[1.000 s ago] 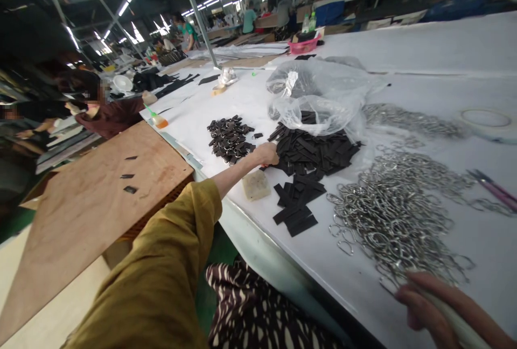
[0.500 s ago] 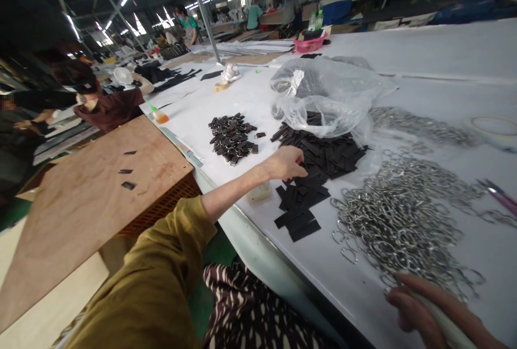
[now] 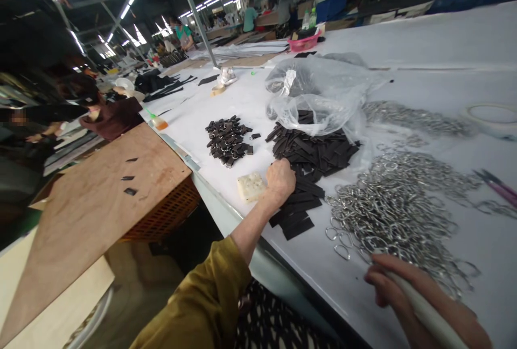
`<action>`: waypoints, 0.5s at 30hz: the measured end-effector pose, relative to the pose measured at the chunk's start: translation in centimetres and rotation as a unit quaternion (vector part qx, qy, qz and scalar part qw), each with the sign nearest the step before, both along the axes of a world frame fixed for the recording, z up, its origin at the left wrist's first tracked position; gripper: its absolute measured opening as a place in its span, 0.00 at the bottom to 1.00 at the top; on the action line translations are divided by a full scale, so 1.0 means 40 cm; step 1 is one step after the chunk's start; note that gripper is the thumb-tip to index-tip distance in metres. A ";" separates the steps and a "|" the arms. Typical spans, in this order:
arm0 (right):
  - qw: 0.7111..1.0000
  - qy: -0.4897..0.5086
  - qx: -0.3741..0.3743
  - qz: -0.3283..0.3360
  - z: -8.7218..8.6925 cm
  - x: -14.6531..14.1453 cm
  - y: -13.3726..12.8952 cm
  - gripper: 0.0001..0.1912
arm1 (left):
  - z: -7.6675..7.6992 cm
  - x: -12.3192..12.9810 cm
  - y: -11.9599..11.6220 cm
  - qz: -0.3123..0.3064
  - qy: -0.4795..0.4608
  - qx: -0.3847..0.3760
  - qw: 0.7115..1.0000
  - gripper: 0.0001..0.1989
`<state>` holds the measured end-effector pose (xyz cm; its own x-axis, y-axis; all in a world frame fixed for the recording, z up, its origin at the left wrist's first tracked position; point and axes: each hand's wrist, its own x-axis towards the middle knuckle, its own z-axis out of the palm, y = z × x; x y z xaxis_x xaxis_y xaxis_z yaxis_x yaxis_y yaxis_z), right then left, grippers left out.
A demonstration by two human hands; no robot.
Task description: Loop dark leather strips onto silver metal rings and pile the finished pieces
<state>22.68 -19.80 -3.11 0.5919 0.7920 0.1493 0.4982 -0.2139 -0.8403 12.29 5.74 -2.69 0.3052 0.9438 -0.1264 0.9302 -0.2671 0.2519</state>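
Note:
My left hand (image 3: 281,179) is closed in a loose fist at the left edge of the black strips (image 3: 319,152). Its fingertips are hidden behind the knuckles, so what they hold cannot be seen. A pale yellowish block (image 3: 251,186) lies just left of that hand. At the lower right, my right hand (image 3: 424,300) is wrapped round a pale rod-like tool (image 3: 420,301), whose kind I cannot make out. Its tip is near the front of a heap of silver metal rings (image 3: 388,214). Beyond my left hand sits a small pile of black tabs fitted with rings (image 3: 228,141).
A clear plastic bag (image 3: 323,88) rests behind the strips. Purple-handled scissors or snips (image 3: 498,185) and a roll of tape (image 3: 493,114) lie at the right. A glue bottle (image 3: 158,121) stands near the table edge. A person (image 3: 111,117) sits at the left, beyond a wooden board (image 3: 100,187).
My left hand has drawn back from the strip pile toward me, and its fingers are now more hidden. The pale block is in fuller view. My right hand has shifted slightly left and up.

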 end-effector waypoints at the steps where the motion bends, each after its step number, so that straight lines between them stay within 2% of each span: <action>1: 1.000 -0.001 0.010 0.006 -0.002 0.001 -0.001 0.13 | -0.006 0.004 0.002 0.010 -0.006 -0.001 1.000 0.12; 8: 0.997 -0.023 0.054 0.045 -0.008 0.010 -0.005 0.13 | -0.012 -0.012 0.024 0.014 -0.053 -0.026 0.998 0.10; 15: 0.995 -0.027 0.072 0.057 -0.015 0.016 -0.009 0.13 | -0.008 -0.004 0.014 0.019 -0.064 -0.023 0.998 0.10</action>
<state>23.33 -20.14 -3.72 0.4871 0.8221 0.2948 0.5575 -0.0329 -0.8295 12.15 6.29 -3.00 0.2852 0.9492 -0.1329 0.8991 -0.2169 0.3803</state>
